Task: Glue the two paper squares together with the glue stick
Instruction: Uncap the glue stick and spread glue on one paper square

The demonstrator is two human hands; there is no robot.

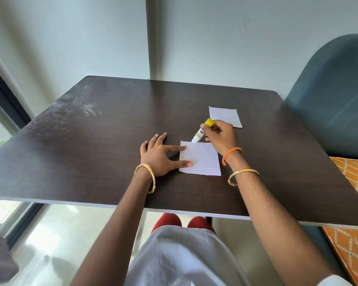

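Note:
A white paper square (203, 158) lies flat on the dark wooden table (95, 141). My left hand (159, 155) rests spread on the table, with forefinger and thumb pressing on the square's left edge. My right hand (222, 134) grips a white glue stick (201, 132) with a yellow end, tilted so that its white tip touches the far edge of that square. A second white paper square (225, 116) lies farther back to the right, partly hidden behind my right hand.
A teal padded chair (335, 100) stands at the table's right side, with an orange patterned cushion (351, 193) below it. Walls close off the back. A window frame (6, 104) runs along the left.

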